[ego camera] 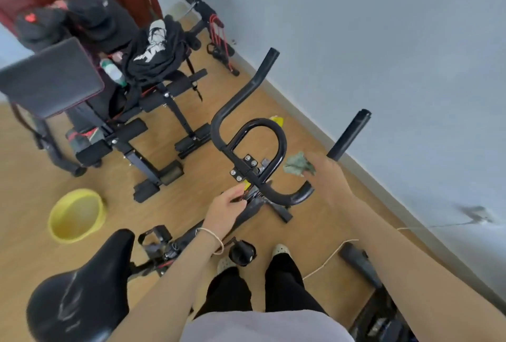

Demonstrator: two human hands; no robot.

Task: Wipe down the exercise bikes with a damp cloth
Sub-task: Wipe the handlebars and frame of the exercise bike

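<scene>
Bracing the exercise bike [175, 248] near its stem, the left hand [227, 211] grips the frame while the right hand [325, 177] pinches a soft, limp damp cloth [297, 163], bunched beside the rigid handlebar [273, 133].

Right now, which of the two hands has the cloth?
The right hand has the green cloth, bunched at its fingertips beside the bike's handlebar. The left hand, the one with a wristband, holds no cloth and rests lower, by the handlebar stem.
</scene>
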